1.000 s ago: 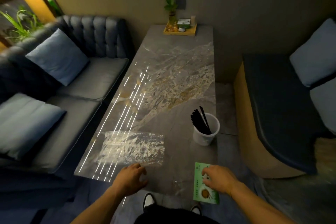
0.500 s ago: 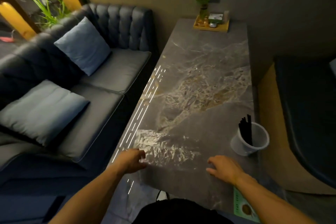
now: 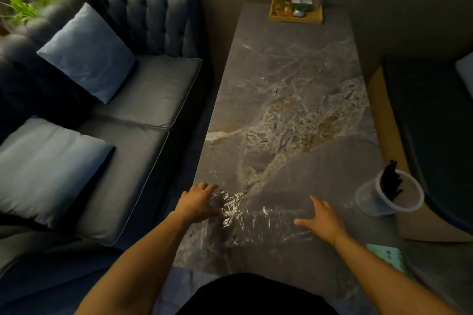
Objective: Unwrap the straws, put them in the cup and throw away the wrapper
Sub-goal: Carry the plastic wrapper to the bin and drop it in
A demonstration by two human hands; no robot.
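Observation:
A clear, crinkled plastic wrapper [image 3: 256, 222] lies flat near the front edge of the marble table [image 3: 289, 100]. My left hand [image 3: 198, 203] rests on the wrapper's left end, fingers curled into the bunched plastic. My right hand [image 3: 321, 220] lies flat on the wrapper's right end with fingers spread. A translucent white cup [image 3: 389, 197] stands at the table's right edge, to the right of my right hand. Several black straws [image 3: 390, 179] stand inside it.
A green printed card [image 3: 386, 256] lies at the table's front right corner. A wooden tray [image 3: 295, 11] with a small plant and small items sits at the far end. A dark sofa [image 3: 143, 100] with blue cushions runs along the left, a dark bench [image 3: 435, 115] along the right.
The view has swung left and closer. My right hand has left the green card and come to the wrapper's right end. My left hand has bunched up the wrapper's left end.

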